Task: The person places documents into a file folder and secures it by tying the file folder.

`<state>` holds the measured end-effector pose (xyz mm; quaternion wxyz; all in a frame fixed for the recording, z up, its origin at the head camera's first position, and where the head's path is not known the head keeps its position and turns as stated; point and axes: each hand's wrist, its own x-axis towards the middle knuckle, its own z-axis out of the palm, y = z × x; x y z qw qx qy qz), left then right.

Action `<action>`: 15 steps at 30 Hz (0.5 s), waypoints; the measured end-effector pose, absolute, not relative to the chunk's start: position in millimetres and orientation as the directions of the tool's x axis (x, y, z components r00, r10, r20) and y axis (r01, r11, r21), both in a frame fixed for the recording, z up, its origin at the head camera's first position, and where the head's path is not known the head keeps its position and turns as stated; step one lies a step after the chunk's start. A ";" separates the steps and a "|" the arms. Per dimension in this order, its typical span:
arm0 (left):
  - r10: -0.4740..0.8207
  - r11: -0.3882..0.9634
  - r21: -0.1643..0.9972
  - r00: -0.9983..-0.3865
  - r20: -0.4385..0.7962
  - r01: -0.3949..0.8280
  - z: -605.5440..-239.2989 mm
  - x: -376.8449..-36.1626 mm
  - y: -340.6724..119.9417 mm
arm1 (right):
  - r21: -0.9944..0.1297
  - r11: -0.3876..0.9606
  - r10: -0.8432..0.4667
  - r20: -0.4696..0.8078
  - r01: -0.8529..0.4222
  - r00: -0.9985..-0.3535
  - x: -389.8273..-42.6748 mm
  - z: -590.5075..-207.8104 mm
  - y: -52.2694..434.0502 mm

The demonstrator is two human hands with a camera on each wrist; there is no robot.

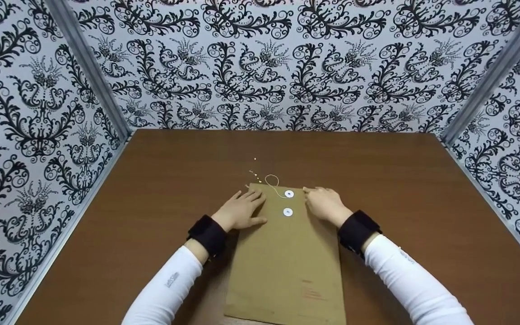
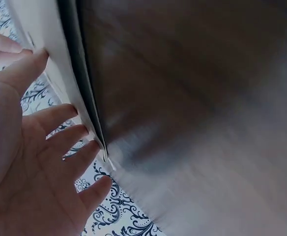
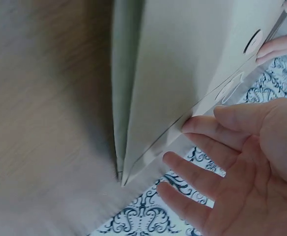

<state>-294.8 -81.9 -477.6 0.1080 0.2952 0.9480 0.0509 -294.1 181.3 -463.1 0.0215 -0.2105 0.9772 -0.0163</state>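
A flat, rectangular kraft-brown paper envelope (image 1: 287, 262) lies lengthwise in the middle of a smooth dark-brown wooden table (image 1: 422, 203), its flap end pointing away from the person. Two round white paper discs (image 1: 288, 202) sit one above the other near that far end, and a thin pale string (image 1: 272, 183) loops off the upper disc onto the wood beyond the envelope's top edge. Faint reddish print shows near the envelope's lower right corner, too small to read.

The left hand (image 1: 241, 210) lies palm down on the envelope's upper left corner, fingers straight and spread, thumb out along the paper; it grips nothing. The right hand (image 1: 325, 204) rests at the upper right edge with fingers extended and fingertips on the paper's rim, also holding nothing. Both arms wear white sleeves (image 1: 415, 282) with black fabric wrist bands (image 1: 358, 230); small grey lettering on the left sleeve is illegible.

The left wrist view shows what the head view cannot: the envelope's thin edge, seen side-on, with the left fingertips (image 2: 82, 129) touching it. The right wrist view shows the matte paper surface, a crease along the envelope's side and the outline of the flap beside the discs, with the right fingers (image 3: 202, 127) straight against the edge.

Glossy walls with black scrolling floral patterns on white (image 1: 260, 63) enclose the table on three sides.
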 end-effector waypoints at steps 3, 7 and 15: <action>0.567 0.821 0.193 -0.805 -0.174 0.537 -478.4 -293.6 -80.5 | -0.056 0.905 -0.425 -0.059 -0.422 -0.903 -296.5 -464.3 186.4; 0.552 0.829 0.224 -0.814 -0.183 0.512 -477.3 -291.6 -78.1 | -0.142 0.907 -0.415 -0.134 -0.397 -0.900 -300.1 -463.9 192.6; 0.512 0.853 0.231 -0.838 -0.190 0.469 -472.4 -287.9 -74.5 | -0.321 0.834 -0.516 -0.163 -0.449 -0.841 -309.1 -471.3 209.3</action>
